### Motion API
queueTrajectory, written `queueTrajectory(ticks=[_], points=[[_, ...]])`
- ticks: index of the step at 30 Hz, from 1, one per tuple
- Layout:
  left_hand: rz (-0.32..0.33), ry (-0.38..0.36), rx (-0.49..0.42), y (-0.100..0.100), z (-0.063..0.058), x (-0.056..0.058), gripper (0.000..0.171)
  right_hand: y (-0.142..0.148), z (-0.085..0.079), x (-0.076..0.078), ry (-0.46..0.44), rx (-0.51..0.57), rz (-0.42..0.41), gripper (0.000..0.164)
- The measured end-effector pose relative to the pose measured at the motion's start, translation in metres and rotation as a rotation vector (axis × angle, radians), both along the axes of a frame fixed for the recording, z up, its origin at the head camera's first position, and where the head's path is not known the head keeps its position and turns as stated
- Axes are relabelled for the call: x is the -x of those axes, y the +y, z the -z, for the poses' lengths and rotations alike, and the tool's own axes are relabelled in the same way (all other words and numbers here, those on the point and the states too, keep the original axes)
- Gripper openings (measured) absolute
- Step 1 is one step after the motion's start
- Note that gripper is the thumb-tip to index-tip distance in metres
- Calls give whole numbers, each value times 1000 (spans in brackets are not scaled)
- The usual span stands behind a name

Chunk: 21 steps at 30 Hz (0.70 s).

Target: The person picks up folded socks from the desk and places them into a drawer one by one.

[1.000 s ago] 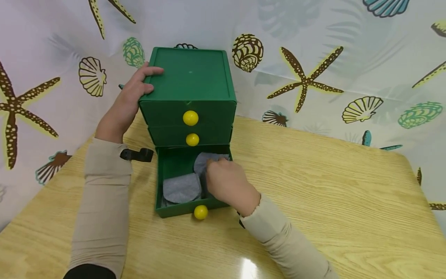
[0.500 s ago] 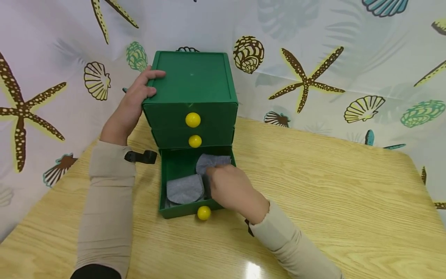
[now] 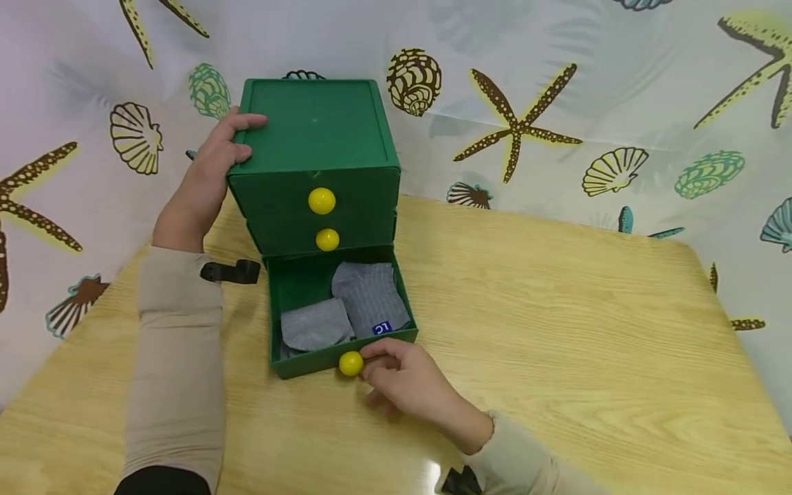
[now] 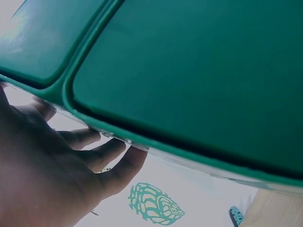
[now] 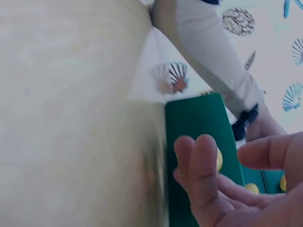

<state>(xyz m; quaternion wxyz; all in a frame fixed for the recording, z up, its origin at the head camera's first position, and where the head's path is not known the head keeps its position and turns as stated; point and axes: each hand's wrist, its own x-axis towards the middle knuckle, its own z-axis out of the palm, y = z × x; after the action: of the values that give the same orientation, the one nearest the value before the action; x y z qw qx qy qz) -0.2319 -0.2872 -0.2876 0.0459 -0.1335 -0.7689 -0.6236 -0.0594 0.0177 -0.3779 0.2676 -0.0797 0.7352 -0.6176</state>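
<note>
A green drawer cabinet (image 3: 315, 130) stands on the table with its bottom drawer (image 3: 303, 363) pulled out. Inside that drawer lie a folded grey cloth item (image 3: 314, 324) at left and grey ribbed socks (image 3: 373, 295) with a blue "LC" label at right. My left hand (image 3: 213, 161) rests on the cabinet's upper left edge, thumb and a finger over the top; the left wrist view shows other fingers (image 4: 113, 156) along its side. My right hand (image 3: 405, 378) is at the yellow knob (image 3: 350, 363) of the bottom drawer, fingertips right beside it, thumb and fingers apart, holding nothing.
Two upper drawers are closed, with yellow knobs (image 3: 322, 201) on their fronts. A light wood table (image 3: 557, 330) spreads to the right of the cabinet. Behind it hangs a white curtain (image 3: 346, 34) printed with shells and starfish.
My right hand has left the grey socks in the drawer and moved down to the bottom knob, uncovering the blue label. My left hand stays on the cabinet. The head view has shifted slightly.
</note>
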Motion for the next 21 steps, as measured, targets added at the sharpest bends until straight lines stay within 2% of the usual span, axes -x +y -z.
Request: queueTrajectory(ticks=[2, 4, 6, 10, 15, 21], points=[[0, -6, 2, -2, 2, -1, 52, -5, 7, -3, -71, 67, 18, 34], [-2, -7, 4, -2, 3, -2, 52, -11, 11, -8, -142, 145, 69, 39], [-5, -10, 0, -2, 4, -2, 52, -19, 15, -13, -218, 241, 145, 43], [-14, -16, 4, -3, 4, -3, 52, -36, 20, -24, -300, 392, 324, 45], [-2, 6, 4, -4, 2, -4, 51, -53, 25, -27, -308, 489, 457, 39], [2, 8, 2, -2, -1, -4, 52, -61, 33, -22, -262, 495, 544, 32]])
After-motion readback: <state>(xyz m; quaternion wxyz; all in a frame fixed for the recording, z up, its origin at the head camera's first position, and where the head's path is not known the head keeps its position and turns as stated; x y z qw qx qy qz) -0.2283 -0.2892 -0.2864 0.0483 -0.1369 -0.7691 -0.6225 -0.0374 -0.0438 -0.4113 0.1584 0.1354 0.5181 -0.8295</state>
